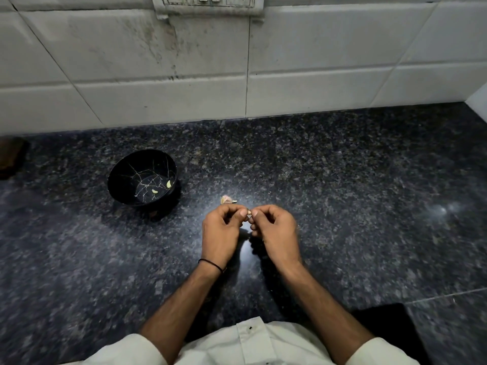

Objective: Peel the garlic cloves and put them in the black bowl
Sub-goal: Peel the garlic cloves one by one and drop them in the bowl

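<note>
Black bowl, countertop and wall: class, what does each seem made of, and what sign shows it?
Black bowl: probably glossy plastic or melamine, with thin pale crack-like lines inside. Countertop: likely polished granite; it is dark, speckled and reflects light. Wall: glazed white ceramic tiles, grout lines visible.

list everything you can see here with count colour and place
counter: one, dark speckled stone, whole foreground
wall tiles: several, white, behind counter
switch panel: one, white, top of wall
black bowl: one, black with pale lines, on counter left of centre
peeled cloves: two, pale yellow, inside black bowl
garlic piece: one, pinkish, on counter right of black bowl
clove: one, pale, held above counter, centre
brown object: one, far left edge, unclear
wrist band: one, black, left wrist
left hand: one, pinches clove
right hand: one, pinches clove
</note>
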Demonstrator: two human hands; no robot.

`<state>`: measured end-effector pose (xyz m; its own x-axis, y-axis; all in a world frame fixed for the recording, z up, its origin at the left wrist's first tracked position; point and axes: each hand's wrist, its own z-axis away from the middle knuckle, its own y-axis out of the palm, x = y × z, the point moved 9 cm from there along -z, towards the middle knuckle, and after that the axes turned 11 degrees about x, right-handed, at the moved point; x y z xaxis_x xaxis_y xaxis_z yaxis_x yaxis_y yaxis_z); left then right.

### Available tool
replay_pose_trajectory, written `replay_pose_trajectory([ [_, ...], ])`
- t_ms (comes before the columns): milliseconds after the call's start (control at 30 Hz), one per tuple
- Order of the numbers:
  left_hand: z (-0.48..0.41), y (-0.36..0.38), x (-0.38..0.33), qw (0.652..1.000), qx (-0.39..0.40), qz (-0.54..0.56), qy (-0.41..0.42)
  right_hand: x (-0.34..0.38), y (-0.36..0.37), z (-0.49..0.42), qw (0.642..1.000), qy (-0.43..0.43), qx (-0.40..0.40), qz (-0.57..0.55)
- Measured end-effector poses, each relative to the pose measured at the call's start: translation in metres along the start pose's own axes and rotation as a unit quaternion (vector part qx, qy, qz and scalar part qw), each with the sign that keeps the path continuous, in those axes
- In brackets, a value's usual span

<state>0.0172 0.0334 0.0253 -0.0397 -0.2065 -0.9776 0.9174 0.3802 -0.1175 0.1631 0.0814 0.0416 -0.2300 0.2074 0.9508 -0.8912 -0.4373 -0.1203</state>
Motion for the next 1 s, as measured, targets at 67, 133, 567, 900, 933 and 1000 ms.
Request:
replay_pose_trajectory([
  [67, 0.001, 0.000, -0.004, 1.000, 0.001, 0.007, 0.006, 0.003, 0.000, 0.000, 1.000, 0.000, -0.003, 0.020],
  [133, 0.002, 0.001, -0.008, 1.000, 0.001, 0.017, 0.010, 0.007, -0.001, -0.001, 0.998, -0.012, -0.012, 0.052],
  [567, 0.002, 0.009, -0.003, 0.990, 0.027, 0.138, -0.034, 0.009, -0.003, -0.003, 0.991, -0.048, -0.027, 0.125],
  [900, 0.002, 0.003, 0.002, 0.998, 0.004, 0.043, -0.055, 0.007, -0.005, -0.005, 0.986, -0.051, -0.003, 0.157],
  [933, 0.002, 0.003, 0.002, 0.998, 0.005, 0.034, -0.054, 0.006, -0.004, -0.006, 0.987, -0.054, 0.005, 0.151],
  [1000, 0.001, 0.003, 0.003, 0.999, 0.015, 0.015, -0.050, 0.007, 0.001, -0.006, 0.988, -0.062, 0.030, 0.138],
])
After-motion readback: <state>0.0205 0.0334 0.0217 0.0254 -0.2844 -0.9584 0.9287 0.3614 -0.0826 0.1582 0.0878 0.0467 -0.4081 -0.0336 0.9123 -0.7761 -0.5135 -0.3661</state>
